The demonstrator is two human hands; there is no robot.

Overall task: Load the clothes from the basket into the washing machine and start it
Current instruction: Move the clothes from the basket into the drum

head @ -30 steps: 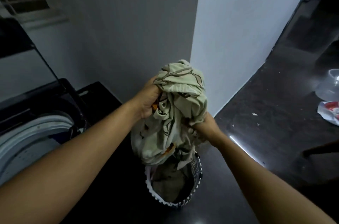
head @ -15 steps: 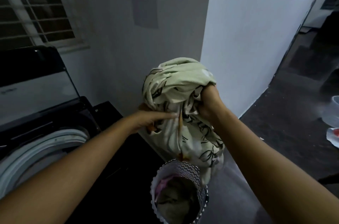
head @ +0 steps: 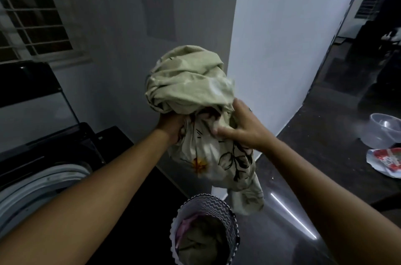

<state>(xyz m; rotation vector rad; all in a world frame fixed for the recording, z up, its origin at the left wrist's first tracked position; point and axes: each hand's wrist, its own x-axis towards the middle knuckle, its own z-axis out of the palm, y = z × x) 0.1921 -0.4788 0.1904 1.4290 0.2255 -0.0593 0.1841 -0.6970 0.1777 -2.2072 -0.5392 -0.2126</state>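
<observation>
A bunched pale green floral cloth (head: pixel 188 87) is held up in the air above the laundry basket (head: pixel 213 206). My left hand (head: pixel 171 128) grips the bundle from underneath, its fingers buried in the fabric. My right hand (head: pixel 240 129) lies against the bundle's right side with fingers spread over the cloth. The zigzag-patterned basket stands on the floor and holds more clothes, olive and pink. The top-loading washing machine (head: pixel 56 180) is at the left with its lid (head: pixel 28 93) raised and the drum rim showing.
A white wall corner (head: pixel 282 48) rises right behind the bundle. On the dark floor at the right lie a clear plastic bowl (head: pixel 386 132) and a red-and-white packet (head: pixel 388 165). A barred window (head: pixel 32 15) is at the upper left.
The bundle has been lifted higher out of the basket. My left hand moved under it and my right hand let go its grip and now spreads flat on the side.
</observation>
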